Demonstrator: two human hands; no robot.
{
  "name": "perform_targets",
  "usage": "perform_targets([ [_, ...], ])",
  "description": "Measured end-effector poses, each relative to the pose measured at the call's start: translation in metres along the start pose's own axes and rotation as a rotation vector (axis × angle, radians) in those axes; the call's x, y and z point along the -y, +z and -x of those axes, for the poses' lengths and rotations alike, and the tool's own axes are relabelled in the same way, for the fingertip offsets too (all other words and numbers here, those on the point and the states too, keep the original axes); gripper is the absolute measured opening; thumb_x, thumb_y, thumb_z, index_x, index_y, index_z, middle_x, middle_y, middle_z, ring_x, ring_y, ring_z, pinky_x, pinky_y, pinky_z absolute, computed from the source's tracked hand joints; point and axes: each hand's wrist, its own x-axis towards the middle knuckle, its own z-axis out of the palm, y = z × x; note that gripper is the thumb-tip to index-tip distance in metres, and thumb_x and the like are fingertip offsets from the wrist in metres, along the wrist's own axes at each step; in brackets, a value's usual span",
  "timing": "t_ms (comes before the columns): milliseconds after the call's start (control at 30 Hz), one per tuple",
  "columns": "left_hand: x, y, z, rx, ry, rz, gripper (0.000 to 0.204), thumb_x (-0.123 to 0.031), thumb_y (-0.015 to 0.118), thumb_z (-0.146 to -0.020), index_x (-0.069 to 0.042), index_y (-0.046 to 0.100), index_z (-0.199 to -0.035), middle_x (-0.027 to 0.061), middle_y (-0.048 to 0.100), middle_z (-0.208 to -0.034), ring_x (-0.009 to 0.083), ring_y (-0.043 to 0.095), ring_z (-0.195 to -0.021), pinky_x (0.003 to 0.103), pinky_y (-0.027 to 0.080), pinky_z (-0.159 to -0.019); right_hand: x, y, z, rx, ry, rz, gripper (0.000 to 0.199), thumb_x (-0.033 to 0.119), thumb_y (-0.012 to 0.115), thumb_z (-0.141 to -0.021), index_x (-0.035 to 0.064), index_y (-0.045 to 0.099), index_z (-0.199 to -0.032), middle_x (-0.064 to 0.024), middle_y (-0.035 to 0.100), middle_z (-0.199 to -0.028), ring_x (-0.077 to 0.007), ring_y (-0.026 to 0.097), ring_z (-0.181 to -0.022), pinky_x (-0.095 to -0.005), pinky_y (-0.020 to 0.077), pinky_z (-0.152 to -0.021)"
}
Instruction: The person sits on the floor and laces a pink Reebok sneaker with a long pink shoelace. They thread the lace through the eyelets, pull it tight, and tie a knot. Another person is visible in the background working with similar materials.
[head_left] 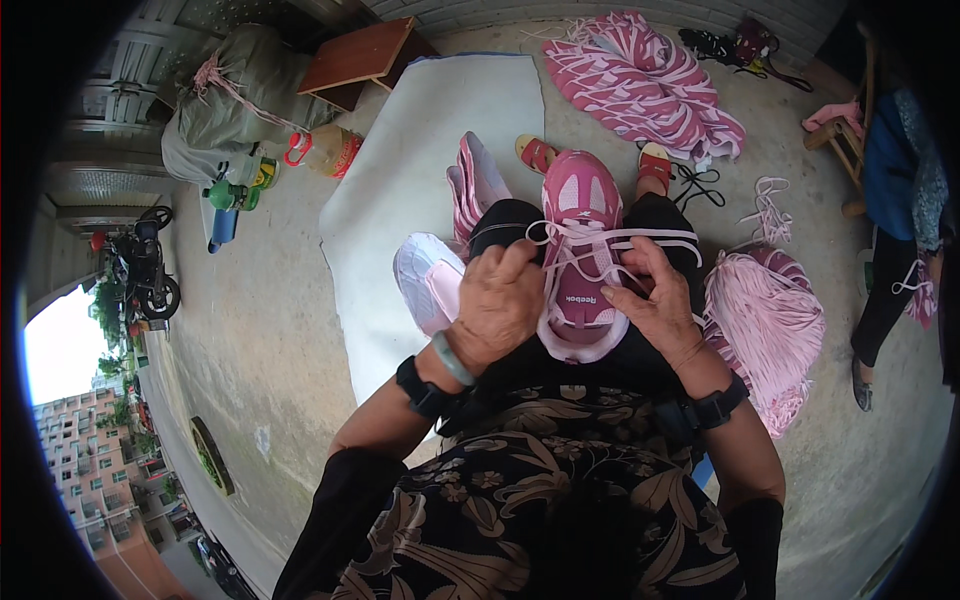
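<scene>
A seated person in a dark floral top has a dark pink and white sneaker (583, 200) on their lap, its toe pointing to the far side and its heel toward the body. White shoelaces (650, 234) run through the eyelets, with loose lengths looping out to the right.

The left hand (503, 300) is at the sneaker's left side, its fingers curled inward; I cannot tell whether they pinch a lace. The right hand (657, 305) is at the right side, fingers bent and thumb reaching toward the tongue, with lace beside them; whether they grip it I cannot tell.

Just to the left, pink-and-white shoe pieces (480, 187) lie over a large pale sheet (390, 170) on the concrete floor (270, 330). To the right sits a bundle of pale pink laces (765, 320); farther off lies a big pink-and-white heap (640, 85). At far left stands a plastic bottle with a red handle (333, 152). Another person (888, 200) is at the right edge.
</scene>
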Motion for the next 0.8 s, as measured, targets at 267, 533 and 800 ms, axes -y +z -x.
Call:
perform_targets([
  [267, 0.158, -0.084, 0.292, 0.722, -1.227, -0.705, 0.016, -0.01, 0.053, -0.072, -0.002, 0.063, -0.082, 0.0115, 0.055, -0.098, 0.0313, 0.052, -0.097, 0.043, 0.042, -0.08, 0.0, -0.001, -0.009, -0.088, 0.223, -0.243, 0.073, 0.01, 0.07, -0.075, 0.0012, 0.026, -0.131, -0.0161, 0.058, -0.095, -0.0162, 0.059, -0.077, -0.0278, 0.0501, -0.07],
  [533, 0.108, -0.022, 0.106, 0.125, -0.577, 0.064, 0.018, -0.008, 0.06, -0.078, -0.004, 0.062, -0.096, 0.0136, 0.063, -0.099, 0.0342, 0.058, -0.086, 0.039, 0.046, -0.076, 0.005, 0.002, -0.042, -0.01, 0.398, -0.139, 0.035, 0.013, 0.069, -0.077, -0.0011, 0.054, -0.105, -0.0035, 0.057, -0.077, -0.0075, 0.053, -0.069, -0.0214, 0.0453, -0.062],
  [800, 0.062, 0.049, -0.011, 0.053, -0.257, 0.336, 0.02, -0.006, 0.062, -0.075, -0.001, 0.062, -0.095, 0.0138, 0.062, -0.09, 0.0309, 0.058, -0.084, 0.035, 0.046, -0.077, 0.017, -0.006, -0.025, 0.029, 0.459, -0.208, 0.023, 0.013, 0.067, -0.081, 0.0015, 0.057, -0.097, 0.0006, 0.054, -0.076, -0.0064, 0.051, -0.068, -0.0208, 0.0451, -0.062],
])
